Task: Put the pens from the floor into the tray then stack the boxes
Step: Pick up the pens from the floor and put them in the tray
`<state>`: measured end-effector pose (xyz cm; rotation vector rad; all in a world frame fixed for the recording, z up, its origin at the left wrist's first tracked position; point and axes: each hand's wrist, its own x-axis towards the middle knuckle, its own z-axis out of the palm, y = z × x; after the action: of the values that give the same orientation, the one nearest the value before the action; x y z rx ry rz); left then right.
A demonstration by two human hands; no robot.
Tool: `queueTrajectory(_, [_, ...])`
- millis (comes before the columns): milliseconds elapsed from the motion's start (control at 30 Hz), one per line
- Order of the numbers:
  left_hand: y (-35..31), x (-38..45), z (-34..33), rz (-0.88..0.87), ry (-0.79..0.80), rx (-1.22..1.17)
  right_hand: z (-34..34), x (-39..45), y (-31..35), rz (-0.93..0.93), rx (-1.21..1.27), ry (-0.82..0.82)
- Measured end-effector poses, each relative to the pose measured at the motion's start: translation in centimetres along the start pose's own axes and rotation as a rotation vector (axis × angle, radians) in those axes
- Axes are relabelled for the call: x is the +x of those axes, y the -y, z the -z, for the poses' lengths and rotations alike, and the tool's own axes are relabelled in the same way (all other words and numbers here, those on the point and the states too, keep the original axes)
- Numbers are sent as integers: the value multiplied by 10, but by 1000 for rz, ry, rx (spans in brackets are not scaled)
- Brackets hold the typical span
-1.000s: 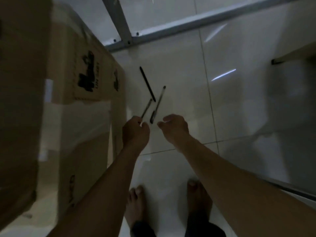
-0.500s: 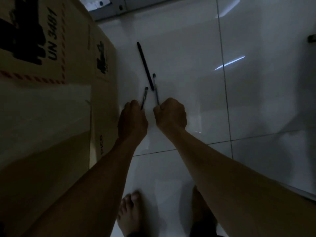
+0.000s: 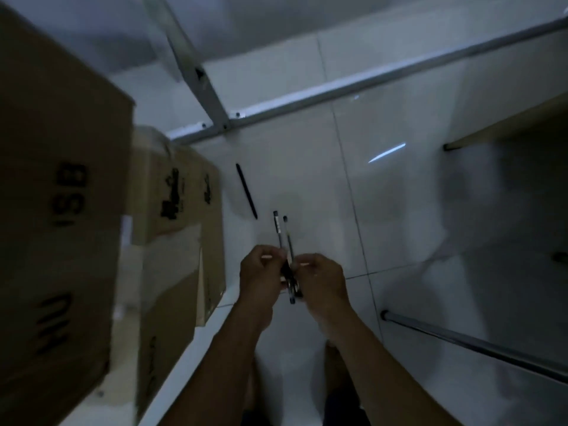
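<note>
Left hand (image 3: pixel 259 276): held a pen (image 3: pixel 278 230) | Right hand (image 3: pixel 322 281): held a second pen (image 3: pixel 289 238) | Floor (image 3: pixel 307 179): one black pen (image 3: pixel 246 190) beside a box (image 3: pixel 175 195)

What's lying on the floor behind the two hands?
One black pen lies on the white tiled floor, beside a cardboard box. The left hand and right hand hold two pens; whatever lies under them is hidden.
</note>
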<state>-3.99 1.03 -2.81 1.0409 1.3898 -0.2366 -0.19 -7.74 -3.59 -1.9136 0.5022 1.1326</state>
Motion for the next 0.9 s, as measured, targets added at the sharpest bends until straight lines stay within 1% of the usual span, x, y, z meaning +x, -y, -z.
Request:
queueTrajectory(133, [-42, -60, 2, -33, 2, -41, 28, -63, 40, 75, 137, -1])
queueTrajectory(233, [-83, -115, 4, -64, 53, -92, 52, -119, 80, 125, 280, 2])
queueTrajectory(300, [-112, -152, 7, -101, 94, -105, 68, -156, 108, 167, 324, -3])
queueTrajectory(433, [-158, -224, 16, -190, 182, -62, 97, -233, 153, 227, 353, -7])
queueTrajectory(567, [-202, -312, 30, -229, 296, -56, 128, -322, 190, 301, 387, 3])
queueTrajectory(667, [-228, -372, 36, -315, 369, 3, 150, -382, 208, 343, 427, -9])
queueTrajectory(800, [-253, -435, 18, -455, 455, -2, 191, -439, 225, 408, 454, -74])
queueTrajectory(900, [-263, -466, -14, -496, 516, -11, 227, -464, 233, 433, 421, -165])
